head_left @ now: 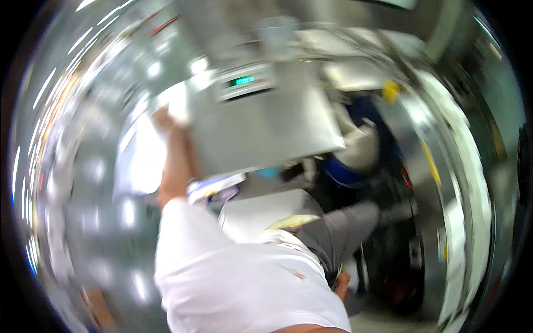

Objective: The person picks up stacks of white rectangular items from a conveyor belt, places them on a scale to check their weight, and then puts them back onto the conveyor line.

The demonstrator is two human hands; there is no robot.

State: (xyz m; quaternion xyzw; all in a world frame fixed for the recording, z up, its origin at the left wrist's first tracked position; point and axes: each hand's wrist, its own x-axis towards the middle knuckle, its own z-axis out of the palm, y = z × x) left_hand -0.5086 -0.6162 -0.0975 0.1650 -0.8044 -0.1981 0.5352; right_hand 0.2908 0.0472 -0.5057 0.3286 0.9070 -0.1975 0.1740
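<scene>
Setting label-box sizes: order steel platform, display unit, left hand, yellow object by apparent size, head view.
1. Steel platform
2. Display unit
3. Left hand and yellow object: both blurred, similar; not ranked.

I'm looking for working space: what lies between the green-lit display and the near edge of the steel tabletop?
In the blurred head view, nothing shows there: bare steel tabletop runs from the green-lit display to that edge.

Workshop or factory, it seems — steel worktop, boxed display lit green, long rows of strip lights
</scene>
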